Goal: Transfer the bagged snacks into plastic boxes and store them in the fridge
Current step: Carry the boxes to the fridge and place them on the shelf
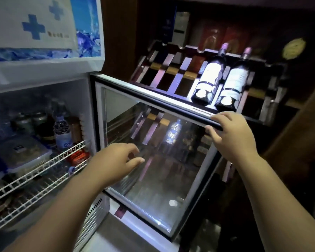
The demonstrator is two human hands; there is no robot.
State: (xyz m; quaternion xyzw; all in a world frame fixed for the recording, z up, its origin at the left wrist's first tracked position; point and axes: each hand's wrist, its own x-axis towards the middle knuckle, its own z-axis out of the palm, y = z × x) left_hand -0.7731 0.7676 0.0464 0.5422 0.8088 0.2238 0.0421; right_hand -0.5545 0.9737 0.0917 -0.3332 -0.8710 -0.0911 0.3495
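- While the fridge stands open, the right hand grips the top edge of its glass door, with the fingers curled over the dark frame and the thumb under it. I judge that this hold is for controlling the swing of the door, probably to close it.
- The left hand is open, its fingers loosely bent and spread, and it holds nothing. It is in front of the glass, below and to the left of the right hand. Whether its fingertips touch the glass I cannot tell.
- The plastic box with blue clips sits on the white wire shelf inside the fridge, to the left of the left hand and well apart from it. Its lid is on, so the storing step looks done for this box.
- Just behind the box stands a water bottle. Beyond the right hand, two wine bottles lie on a wooden rack.
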